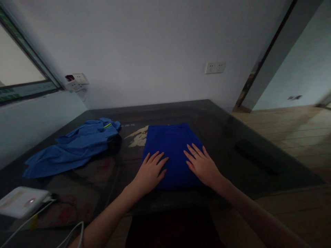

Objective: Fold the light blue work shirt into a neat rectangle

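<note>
A folded royal-blue cloth or garment [172, 141] lies flat on the dark table [222, 131], right in front of me; its exact kind does not show. My left hand [152, 170] rests palm down on its left near part, fingers spread. On its right side lies my right hand [203, 165], also flat with the fingers apart. Neither hand grips anything. What is under the palms is hidden.
A crumpled lighter-blue garment [77, 143] with a yellow-green stripe lies on the left. Nearer on that side sits a white box-shaped device [24, 201] with a cable. A long dark case [256, 155] lies at the right. The wall [144, 69] borders the table's far edge.
</note>
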